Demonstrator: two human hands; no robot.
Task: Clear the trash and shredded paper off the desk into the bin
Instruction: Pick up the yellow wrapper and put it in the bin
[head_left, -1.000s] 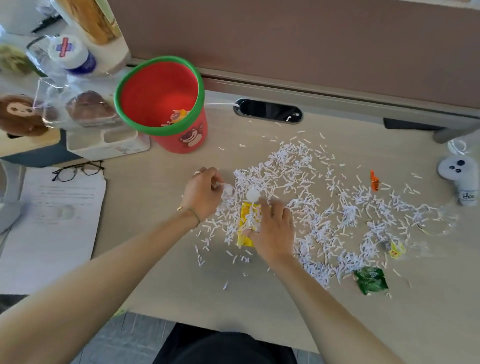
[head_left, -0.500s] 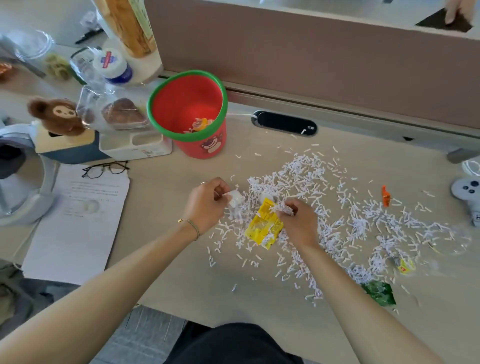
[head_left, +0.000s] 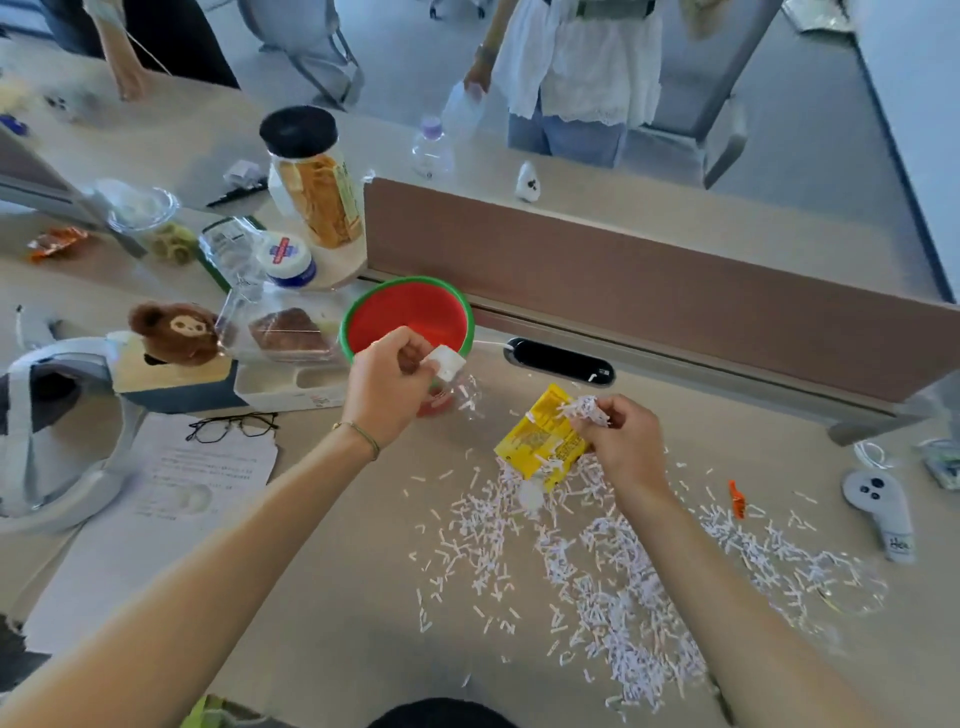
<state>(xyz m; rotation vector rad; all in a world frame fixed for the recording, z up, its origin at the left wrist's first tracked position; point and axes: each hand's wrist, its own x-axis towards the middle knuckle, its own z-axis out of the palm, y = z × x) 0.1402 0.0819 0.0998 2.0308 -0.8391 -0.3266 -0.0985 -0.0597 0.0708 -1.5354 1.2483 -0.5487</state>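
Observation:
A red bin with a green rim (head_left: 408, 291) stands at the back of the desk by the brown partition. My left hand (head_left: 387, 387) is raised in front of its near rim and pinches a small white scrap (head_left: 448, 362); a few shreds fall below it. My right hand (head_left: 621, 447) is lifted above the desk, gripping a yellow wrapper (head_left: 540, 441) together with a tuft of shredded paper (head_left: 589, 408). More shredded paper (head_left: 597, 566) lies spread over the desk below and to the right. A small orange scrap (head_left: 736, 499) lies at the right.
Left of the bin: a plush bear on a box (head_left: 174, 332), packaged bread (head_left: 288, 332), a jar (head_left: 311, 176), glasses (head_left: 231, 426) on a paper sheet (head_left: 156, 519), a white headset (head_left: 57, 431). A white controller (head_left: 878, 506) lies far right. A person stands beyond the partition (head_left: 649, 291).
Both hands rose from the desk. The left hand carried the white scrap up to the bin's rim. The right hand lifted the yellow wrapper with shreds. The view tilted up.

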